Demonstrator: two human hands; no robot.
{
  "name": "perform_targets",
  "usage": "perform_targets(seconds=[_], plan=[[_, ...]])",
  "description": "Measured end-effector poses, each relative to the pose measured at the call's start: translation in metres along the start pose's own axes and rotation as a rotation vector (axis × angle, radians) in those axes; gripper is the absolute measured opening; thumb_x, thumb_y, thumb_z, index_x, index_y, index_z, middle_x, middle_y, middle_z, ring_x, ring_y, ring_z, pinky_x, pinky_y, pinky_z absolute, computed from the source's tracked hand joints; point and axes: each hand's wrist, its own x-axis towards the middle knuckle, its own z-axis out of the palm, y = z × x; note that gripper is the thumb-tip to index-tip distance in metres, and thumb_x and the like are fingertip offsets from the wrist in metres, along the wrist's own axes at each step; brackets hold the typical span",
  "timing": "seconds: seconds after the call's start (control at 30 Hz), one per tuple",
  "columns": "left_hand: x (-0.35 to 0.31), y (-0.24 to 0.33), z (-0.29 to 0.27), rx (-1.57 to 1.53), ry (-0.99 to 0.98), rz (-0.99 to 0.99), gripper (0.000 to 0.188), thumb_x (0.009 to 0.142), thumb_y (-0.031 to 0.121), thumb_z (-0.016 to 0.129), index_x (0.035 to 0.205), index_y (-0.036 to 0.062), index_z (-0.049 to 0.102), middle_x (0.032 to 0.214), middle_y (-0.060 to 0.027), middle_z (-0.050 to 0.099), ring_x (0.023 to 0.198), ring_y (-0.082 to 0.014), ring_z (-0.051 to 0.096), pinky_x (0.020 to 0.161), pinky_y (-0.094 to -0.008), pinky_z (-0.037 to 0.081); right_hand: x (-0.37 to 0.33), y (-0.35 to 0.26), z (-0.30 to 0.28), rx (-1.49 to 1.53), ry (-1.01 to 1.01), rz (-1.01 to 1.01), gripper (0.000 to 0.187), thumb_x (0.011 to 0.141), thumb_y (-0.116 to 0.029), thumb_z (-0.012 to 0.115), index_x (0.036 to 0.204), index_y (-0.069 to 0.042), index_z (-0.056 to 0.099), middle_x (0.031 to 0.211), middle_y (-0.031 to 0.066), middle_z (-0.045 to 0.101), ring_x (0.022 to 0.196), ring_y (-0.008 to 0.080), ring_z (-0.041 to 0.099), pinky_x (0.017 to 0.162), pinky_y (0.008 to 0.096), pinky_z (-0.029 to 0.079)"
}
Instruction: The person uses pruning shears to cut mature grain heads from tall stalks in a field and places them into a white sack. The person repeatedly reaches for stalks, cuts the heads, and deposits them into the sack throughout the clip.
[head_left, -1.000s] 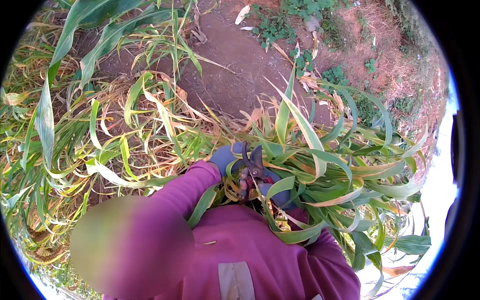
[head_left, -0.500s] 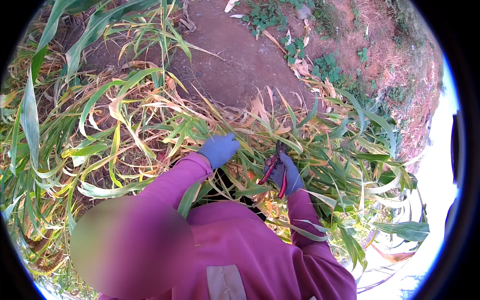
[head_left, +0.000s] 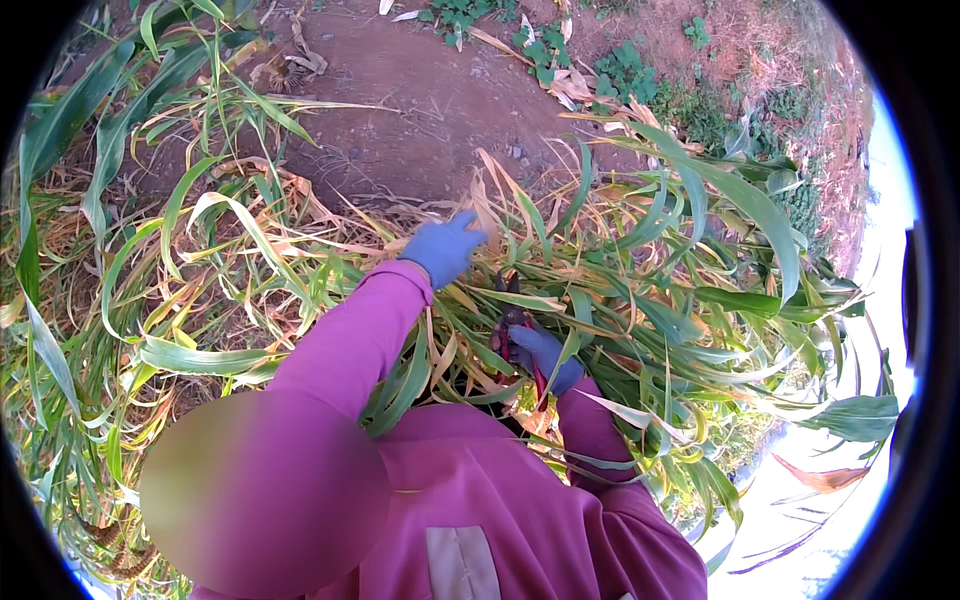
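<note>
My right hand (head_left: 545,355), in a blue-grey glove, is closed round a pair of pruning shears (head_left: 512,320) with red handles and dark blades. The blades point away from me into a bundle of green, narrow-leaved stalks (head_left: 620,310) lying across in front of my body. Farther forward and to the left, my left hand (head_left: 443,250), in a matching glove, reaches over the stalks with its fingertips apart. Those fingertips are beside a pale dry leaf (head_left: 484,210); whether they touch it, I cannot tell. Leaves partly cover the right hand and the shears.
Long-leaved plants (head_left: 75,300) stand thick on the left. Dry yellowed leaves (head_left: 300,235) litter the ground ahead. Beyond lies brown bare soil (head_left: 430,110), with low green weeds (head_left: 625,75) farther right. A broad leaf (head_left: 740,200) arches over the bundle's right side.
My left hand has moved forward, its fingers now stretched out more. My right hand has shifted left with the shears, closer to the left hand. The view has shifted slightly.
</note>
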Motion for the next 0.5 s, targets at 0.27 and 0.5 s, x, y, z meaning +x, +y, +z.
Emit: perform_targets(seconds=[0.27,0.5], plan=[[-0.017,0.007,-0.033,-0.176,-0.038,-0.221,0.022,0.086,0.027,0.057,0.096,0.0074,0.060,0.087,-0.0174,0.064,0.087,-0.0366,0.063,0.078,-0.0477,0.050,0.013,-0.017,0.013,-0.503,-0.040,0.010,0.032,0.091,-0.026,0.058,0.111,-0.001,0.058,0.100,0.0022,0.058,0.090,0.0107,0.051,0.083,0.0265,0.043],[-0.043,0.019,-0.037,-0.331,-0.130,-0.367,0.030,0.088,0.035,0.058,0.102,0.0082,0.062,0.097,-0.0179,0.066,0.093,-0.0362,0.063,0.081,-0.0464,0.049,0.038,-0.028,0.017,-0.278,0.018,0.031,0.049,0.092,-0.029,0.058,0.133,-0.002,0.048,0.113,0.0056,0.059,0.103,0.0142,0.054,0.095,0.0281,0.041]])
